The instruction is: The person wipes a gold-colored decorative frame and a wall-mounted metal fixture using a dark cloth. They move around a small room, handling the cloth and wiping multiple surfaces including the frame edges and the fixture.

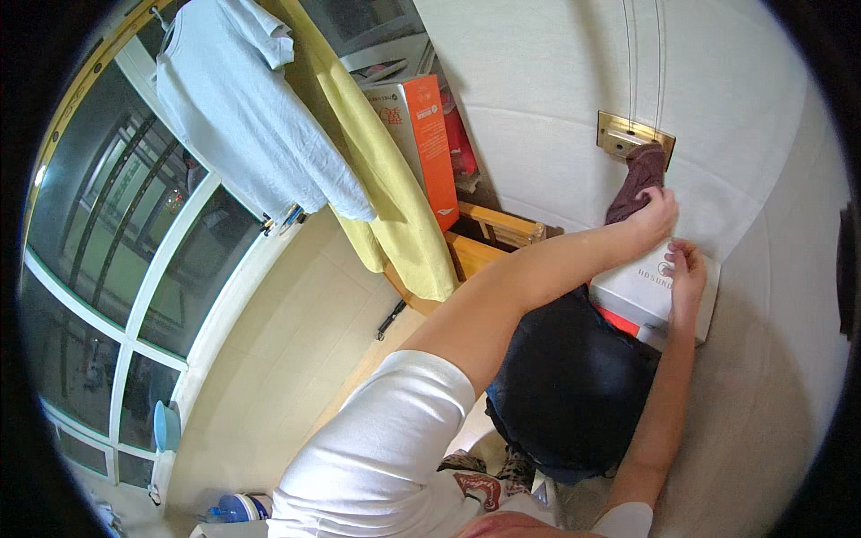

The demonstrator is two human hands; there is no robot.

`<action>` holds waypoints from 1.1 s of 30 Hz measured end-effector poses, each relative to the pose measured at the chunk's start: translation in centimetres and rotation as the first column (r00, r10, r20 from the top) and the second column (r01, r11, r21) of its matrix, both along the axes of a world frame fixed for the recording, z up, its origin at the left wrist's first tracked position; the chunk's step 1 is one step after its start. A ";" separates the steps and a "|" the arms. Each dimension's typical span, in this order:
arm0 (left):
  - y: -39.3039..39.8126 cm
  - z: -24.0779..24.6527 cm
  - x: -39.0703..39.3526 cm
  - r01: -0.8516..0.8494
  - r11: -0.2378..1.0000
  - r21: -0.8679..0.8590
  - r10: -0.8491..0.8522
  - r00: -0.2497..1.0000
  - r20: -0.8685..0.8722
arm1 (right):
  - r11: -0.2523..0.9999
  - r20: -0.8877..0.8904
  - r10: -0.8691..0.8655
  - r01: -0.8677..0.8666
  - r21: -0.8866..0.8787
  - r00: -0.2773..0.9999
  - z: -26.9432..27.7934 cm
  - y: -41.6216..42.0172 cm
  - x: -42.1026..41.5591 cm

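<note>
My left hand (658, 212) pinches a dark maroon sock (635, 185). The sock's upper end lies against the lower right of a brass plate (615, 133) on the white wall; whether it is fastened there is hard to tell. Two thin wires (629, 60) run up from the plate. Below and to the right, my right hand (687, 272) has loosely bent fingers, apart, with nothing visible in them. It overlaps a white lidded box (632, 289) that bears printing. Under my arms is a dark, rounded padded surface (572, 390), perhaps a seat.
A pale blue shirt (235, 114) and a yellow cloth (377, 175) hang on the left. Behind them stands an orange and grey carton (430, 148) by a wooden frame (498, 225). White-framed windows (134, 296) line the far left, with a blue basin (167, 427) below.
</note>
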State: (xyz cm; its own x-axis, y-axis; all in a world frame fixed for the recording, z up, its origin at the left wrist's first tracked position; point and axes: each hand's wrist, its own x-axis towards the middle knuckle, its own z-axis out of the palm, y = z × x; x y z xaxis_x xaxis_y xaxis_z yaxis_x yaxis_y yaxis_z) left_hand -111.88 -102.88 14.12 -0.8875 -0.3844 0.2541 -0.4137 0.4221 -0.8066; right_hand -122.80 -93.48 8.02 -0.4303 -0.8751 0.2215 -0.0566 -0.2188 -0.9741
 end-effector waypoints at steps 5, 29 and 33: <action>-1.9 -1.4 2.9 0.070 0.988 -0.138 -0.056 0.993 0.100 | 0.999 -0.016 0.042 -0.042 0.035 0.999 -0.4 -0.1 0.5; -0.3 0.0 12.6 0.615 0.493 0.616 0.532 0.347 -0.772 | 0.998 -0.051 -0.008 0.005 -0.063 0.999 1.0 -12.3 7.4; 0.2 0.1 12.3 0.613 0.511 0.603 0.468 0.390 -0.793 | 0.988 0.168 0.056 -0.031 -0.149 0.984 -0.5 -14.3 7.2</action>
State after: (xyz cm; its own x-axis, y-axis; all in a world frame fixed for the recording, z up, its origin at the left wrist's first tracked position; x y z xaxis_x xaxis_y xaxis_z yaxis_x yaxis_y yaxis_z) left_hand -99.59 -102.71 14.22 -0.4071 -0.7952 0.4494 -0.4572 0.6033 0.6534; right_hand -115.64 -107.78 7.56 -0.4353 -0.8576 0.2739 0.1207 -0.3571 -0.9262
